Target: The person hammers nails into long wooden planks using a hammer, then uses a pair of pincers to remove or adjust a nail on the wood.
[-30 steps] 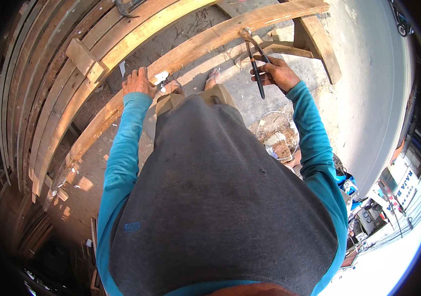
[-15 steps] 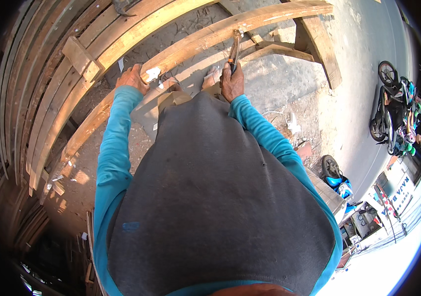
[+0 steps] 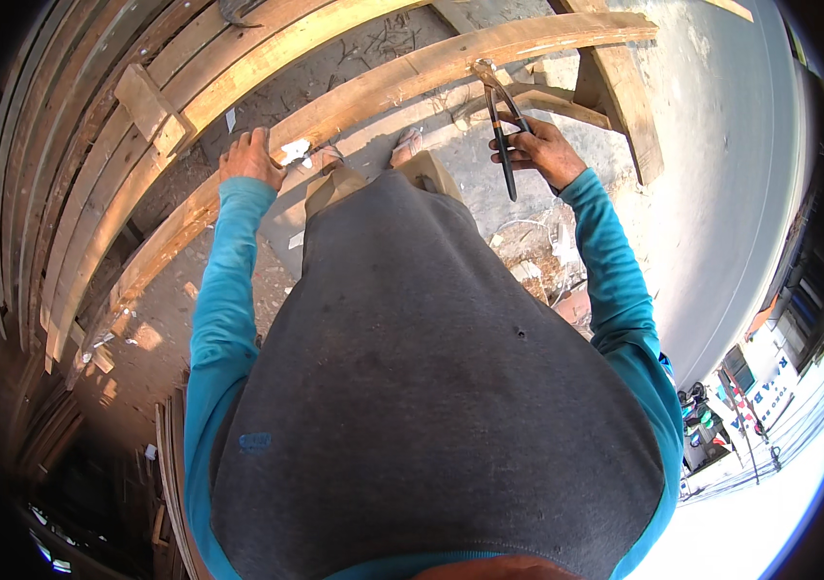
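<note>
A long wooden beam (image 3: 354,104) lies across in front of me, with a white patch near its left half. My left hand (image 3: 252,159) is closed over this beam, fingers curled across it just left of the patch. Off to the right, my right hand (image 3: 545,153) holds a pair of pincers (image 3: 503,101) by the handles, which have dark grips with orange bands. The handles stand spread apart. Their jaw end is at the beam's near edge, right of the middle; what lies between the jaws is too small to tell.
Several long planks (image 3: 93,193) are stacked on the left, a short wood block (image 3: 151,104) across them. A crossing timber (image 3: 629,111) meets the beam at far right. My feet (image 3: 408,145) are just behind the beam. Scraps litter the ground; a grey road (image 3: 736,193) runs at right.
My right hand has moved right, and the pincers' handles have gone from close together to wide apart. My left hand stays on the beam. The motorcycle at right is no longer visible.
</note>
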`<act>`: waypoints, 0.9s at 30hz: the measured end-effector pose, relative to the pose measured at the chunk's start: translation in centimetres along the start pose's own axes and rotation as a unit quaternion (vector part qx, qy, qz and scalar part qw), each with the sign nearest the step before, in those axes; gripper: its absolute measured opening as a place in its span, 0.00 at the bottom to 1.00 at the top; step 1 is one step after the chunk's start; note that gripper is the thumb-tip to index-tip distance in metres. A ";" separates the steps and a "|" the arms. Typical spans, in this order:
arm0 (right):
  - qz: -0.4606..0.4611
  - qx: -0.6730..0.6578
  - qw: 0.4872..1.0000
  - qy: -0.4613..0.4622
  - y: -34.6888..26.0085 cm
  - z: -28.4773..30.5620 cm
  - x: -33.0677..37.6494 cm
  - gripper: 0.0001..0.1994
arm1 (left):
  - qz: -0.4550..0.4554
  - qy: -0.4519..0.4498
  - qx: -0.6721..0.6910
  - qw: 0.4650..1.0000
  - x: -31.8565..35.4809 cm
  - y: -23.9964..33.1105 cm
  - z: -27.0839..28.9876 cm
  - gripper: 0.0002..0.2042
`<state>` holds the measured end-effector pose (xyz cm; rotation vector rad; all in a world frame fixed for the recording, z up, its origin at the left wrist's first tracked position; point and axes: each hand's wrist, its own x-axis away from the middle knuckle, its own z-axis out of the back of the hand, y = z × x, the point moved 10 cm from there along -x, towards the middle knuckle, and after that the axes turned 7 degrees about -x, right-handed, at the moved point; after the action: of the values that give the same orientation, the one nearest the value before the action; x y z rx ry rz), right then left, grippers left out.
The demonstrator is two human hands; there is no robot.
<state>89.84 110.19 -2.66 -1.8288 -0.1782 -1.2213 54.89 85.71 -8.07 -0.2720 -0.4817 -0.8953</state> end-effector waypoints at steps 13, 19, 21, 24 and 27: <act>0.200 -0.077 0.962 0.172 7.6 -12.0 -7.9 0.14 | -0.018 -0.172 0.021 0.985 -3.0 -0.5 1.0 0.39; 0.127 -0.080 0.988 0.034 4.8 -14.3 -2.1 0.20 | -0.035 -0.171 0.035 0.984 -2.4 -0.6 0.3 0.38; 0.090 -0.032 0.995 0.022 3.9 -13.1 -1.0 0.23 | -0.053 -0.097 0.017 0.994 -1.9 -0.4 0.9 0.34; 0.006 -0.010 1.000 -0.013 3.5 -12.8 0.1 0.27 | -0.043 -0.038 0.001 0.998 -1.0 0.0 0.8 0.31; -0.026 -0.043 0.999 -0.014 3.1 -13.5 0.8 0.27 | -0.054 -0.006 0.008 0.998 -0.2 0.3 0.8 0.29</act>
<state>82.97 98.15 -2.42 -1.9267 -0.1909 -1.2574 54.76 86.34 -7.55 -0.2380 -0.5182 -0.9958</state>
